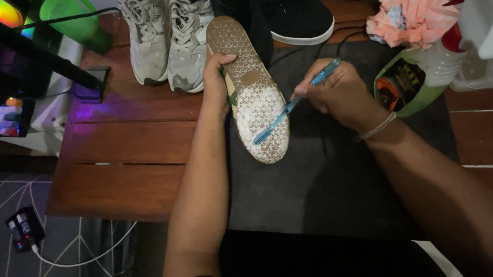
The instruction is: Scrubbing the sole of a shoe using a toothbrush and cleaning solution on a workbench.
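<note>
Left hand (217, 84) fingers gripping upturned shoe (250, 88), upper hidden, right hand (339, 93) fingers holding blue toothbrush (295, 103), bristles indistinct in foam

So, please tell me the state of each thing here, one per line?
shoe: sole up, foamy, held by left hand
toothbrush: in right hand, bristles on the sole
grey sneakers: upright, laced
spray bottle: lying on its side
cloth: crumpled

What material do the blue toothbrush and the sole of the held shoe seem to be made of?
The thin translucent blue toothbrush in the right hand looks like glossy clear plastic, since light passes through it. The tan patterned sole of the shoe in the left hand looks like matte rubber, probably, with moulded triangle tread and white foam on it.
</note>
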